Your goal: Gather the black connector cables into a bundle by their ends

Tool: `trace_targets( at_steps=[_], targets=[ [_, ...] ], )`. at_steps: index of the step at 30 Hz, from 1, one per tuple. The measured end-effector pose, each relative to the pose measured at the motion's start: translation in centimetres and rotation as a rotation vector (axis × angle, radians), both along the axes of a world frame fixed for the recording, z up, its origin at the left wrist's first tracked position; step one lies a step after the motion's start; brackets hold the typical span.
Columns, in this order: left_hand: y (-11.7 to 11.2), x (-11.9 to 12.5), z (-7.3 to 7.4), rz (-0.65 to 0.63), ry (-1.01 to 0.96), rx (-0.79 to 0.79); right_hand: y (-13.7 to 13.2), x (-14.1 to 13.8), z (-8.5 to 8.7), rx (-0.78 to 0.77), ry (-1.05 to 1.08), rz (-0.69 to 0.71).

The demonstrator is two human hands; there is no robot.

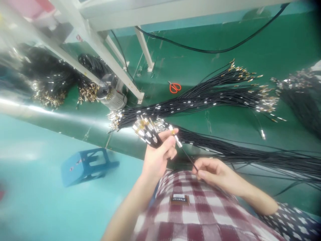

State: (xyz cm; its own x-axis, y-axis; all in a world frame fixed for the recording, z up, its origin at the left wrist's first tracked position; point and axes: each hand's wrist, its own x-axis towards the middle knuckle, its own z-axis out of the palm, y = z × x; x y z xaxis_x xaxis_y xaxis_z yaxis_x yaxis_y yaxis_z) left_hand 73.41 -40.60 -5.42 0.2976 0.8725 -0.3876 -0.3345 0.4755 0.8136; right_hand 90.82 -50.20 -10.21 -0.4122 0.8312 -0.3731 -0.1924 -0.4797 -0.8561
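Note:
My left hand (160, 150) is closed round a bunch of black cables (147, 130) whose silvery and yellowish connector ends stick up above the fist. Thumb and forefinger of that hand also meet at the metal connector (178, 140) of a single cable. From this connector the thin black cable (190, 159) runs down to my right hand (210, 170), which pinches it between thumb and fingers. Just beyond my hands, a long bundle of black cables (240, 150) stretches off to the right. Behind it lies a second bundle (190, 100) with metal ends at both sides.
Red-handled scissors (175, 87) lie on the green surface (200, 70) behind the bundles. A white-grey motor-like unit (114, 97) stands by the pale frame legs (120, 73). More cable bundles (50, 80) are at left and far right. A blue stool (85, 167) is on the floor.

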Motion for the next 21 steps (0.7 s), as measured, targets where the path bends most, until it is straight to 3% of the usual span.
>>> trace_targets(
  at_steps=[6,15,21],
  targets=[
    [0.0,-0.1,0.3,-0.067,-0.004,0.037,-0.1,0.2,0.4,-0.002,0.012,0.059],
    [-0.3,-0.2,0.1,0.005,0.001,-0.028,0.0,0.6,1.3,0.081,-0.037,0.131],
    [-0.5,0.0,0.6,-0.004,0.014,-0.065,3.3,-2.2,3.5,0.252,-0.266,-0.109]
  ],
)
